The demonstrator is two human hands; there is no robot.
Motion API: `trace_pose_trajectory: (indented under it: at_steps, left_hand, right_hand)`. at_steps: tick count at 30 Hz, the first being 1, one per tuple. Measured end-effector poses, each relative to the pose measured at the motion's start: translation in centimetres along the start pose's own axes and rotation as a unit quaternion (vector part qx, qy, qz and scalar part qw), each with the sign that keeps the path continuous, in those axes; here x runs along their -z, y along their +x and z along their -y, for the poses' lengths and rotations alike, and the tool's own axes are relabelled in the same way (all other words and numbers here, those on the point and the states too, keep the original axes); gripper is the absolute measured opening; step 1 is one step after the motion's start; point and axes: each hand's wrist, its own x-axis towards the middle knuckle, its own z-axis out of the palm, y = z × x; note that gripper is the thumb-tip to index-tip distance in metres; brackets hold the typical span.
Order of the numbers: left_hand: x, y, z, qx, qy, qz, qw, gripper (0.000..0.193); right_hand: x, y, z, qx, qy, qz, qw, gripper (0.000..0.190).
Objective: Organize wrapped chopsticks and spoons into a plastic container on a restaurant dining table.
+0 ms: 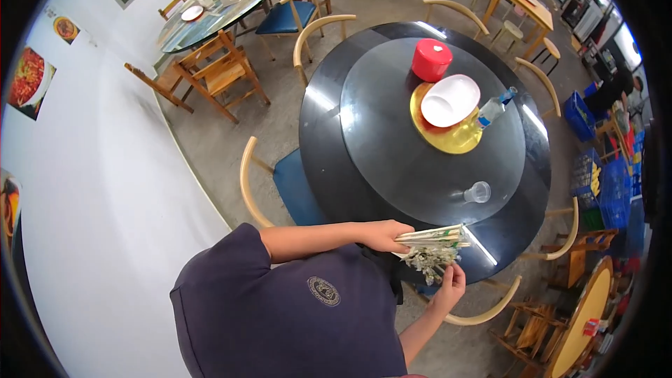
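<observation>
My left hand (387,235) grips a bundle of wrapped disposable chopsticks (433,237), held over the near edge of the round black table (328,168). Crumpled clear wrapper ends hang below the sticks. My right hand (452,282) is just under the bundle, its fingertips at the wrapper ends; whether they pinch any is unclear. Beyond, on the grey turntable (383,131), a clear plastic cup (478,192) lies nearest. Farther off are a white oval dish (450,101) on a yellow round plate (457,142), a glass bottle (492,112) and a red round container (431,60).
Wooden-armed chairs (251,184) with blue seats surround the table. A white wall (115,178) runs along the left. Another set table (226,8) stands at the back left. Blue plastic crates (614,191) are stacked at the right, where a person (614,89) is partly visible.
</observation>
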Motion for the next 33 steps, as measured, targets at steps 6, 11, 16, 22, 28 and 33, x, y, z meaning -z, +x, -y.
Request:
trace_pose_trajectory:
  at_steps: [6, 11, 16, 22, 28, 33]
  left_hand:
    - [0.1, 0.4, -0.3, -0.010, -0.007, 0.013, 1.000, 0.031]
    - [-0.3, 0.3, 0.0, -0.024, -0.031, 0.013, 0.999, 0.030]
    - [-0.1, 0.2, -1.5, -0.097, -0.017, 0.106, 0.989, 0.027]
    - [-0.3, 0.6, -2.1, -0.107, 0.011, 0.108, 0.988, 0.028]
    - [0.2, 1.2, -2.1, -0.052, 0.025, 0.124, 0.991, 0.032]
    - [0.3, 1.4, 0.0, -0.018, 0.008, 0.100, 0.995, 0.029]
  right_hand:
    - [0.7, 0.7, -1.1, -0.015, 0.045, 0.003, 0.999, 0.030]
    - [0.6, 0.6, -0.4, 0.049, -0.031, -0.023, 0.998, 0.032]
    - [0.9, -1.6, 3.5, 0.122, -0.004, 0.024, 0.992, 0.031]
    - [0.4, -2.7, 5.2, 0.118, 0.033, 0.046, 0.991, 0.024]
    - [1.2, -3.5, 3.8, 0.104, 0.042, -0.034, 0.993, 0.034]
    - [2.9, -3.1, 5.4, 0.191, 0.170, -0.120, 0.959, 0.035]
